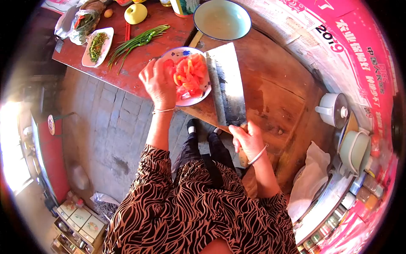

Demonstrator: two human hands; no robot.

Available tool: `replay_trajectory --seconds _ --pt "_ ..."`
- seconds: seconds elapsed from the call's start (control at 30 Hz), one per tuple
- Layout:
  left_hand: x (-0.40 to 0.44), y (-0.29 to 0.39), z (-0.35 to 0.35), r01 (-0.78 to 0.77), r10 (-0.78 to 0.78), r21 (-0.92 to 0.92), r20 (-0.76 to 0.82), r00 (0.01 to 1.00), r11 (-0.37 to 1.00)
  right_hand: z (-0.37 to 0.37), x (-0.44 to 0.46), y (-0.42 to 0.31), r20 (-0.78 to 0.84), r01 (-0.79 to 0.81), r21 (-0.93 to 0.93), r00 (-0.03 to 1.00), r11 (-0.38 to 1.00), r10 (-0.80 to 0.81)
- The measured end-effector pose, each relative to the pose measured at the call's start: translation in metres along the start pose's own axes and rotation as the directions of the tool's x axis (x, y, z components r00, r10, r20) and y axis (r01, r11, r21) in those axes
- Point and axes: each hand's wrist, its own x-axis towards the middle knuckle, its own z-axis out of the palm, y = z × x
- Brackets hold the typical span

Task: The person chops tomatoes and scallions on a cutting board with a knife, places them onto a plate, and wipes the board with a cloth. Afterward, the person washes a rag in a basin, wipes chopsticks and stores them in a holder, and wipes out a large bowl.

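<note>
My right hand (249, 142) is closed around the handle of a cleaver (232, 91). Its broad blade points away from me, tilted over the wooden board (270, 84), with its upper left side beside the plate. Cut tomato pieces (189, 76) are heaped on a white plate (201, 98) with a blue-patterned rim. Over the plate's left side, my left hand (160, 84) lies against the tomato, its fingers apart and slightly bent. Some fingertips and that part of the rim are hidden.
An enamel basin (222, 21) stands behind the board. On the red table (156, 42) are green onions (139, 42), a dish of chopped greens (97, 47), a yellow-green round fruit or vegetable (135, 14) and plastic bags (82, 25). A lidded white pot (333, 110) stands at right.
</note>
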Motion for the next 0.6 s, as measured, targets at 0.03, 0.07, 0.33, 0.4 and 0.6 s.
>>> replay_trajectory --seconds 0.03,0.07,0.33,0.4,0.6 --pt "-0.006 -0.015 -0.004 0.042 -0.043 0.033 0.009 0.999 0.999 -0.004 -0.003 0.002 0.003 -0.012 -0.004 1.000 1.000 0.012" --pt "-0.011 -0.028 -0.007 0.084 -0.085 0.066 0.016 0.996 0.994 -0.008 -0.005 0.003 0.007 -0.023 -0.007 1.000 1.000 0.023" --pt "-0.028 -0.050 -0.019 0.850 -0.582 -0.283 0.631 0.513 0.444 -0.032 -0.019 0.014 0.032 -0.022 0.158 0.999 0.987 0.018" --pt "-0.029 -0.052 -0.014 0.859 -0.531 -0.244 0.700 0.477 0.450 -0.034 -0.023 0.017 0.039 -0.041 0.177 0.999 0.983 0.035" --pt "-0.040 -0.029 -0.010 0.893 -0.455 -0.338 0.772 0.444 0.297 -0.052 -0.041 0.022 -0.050 0.003 0.272 0.999 0.962 0.011"
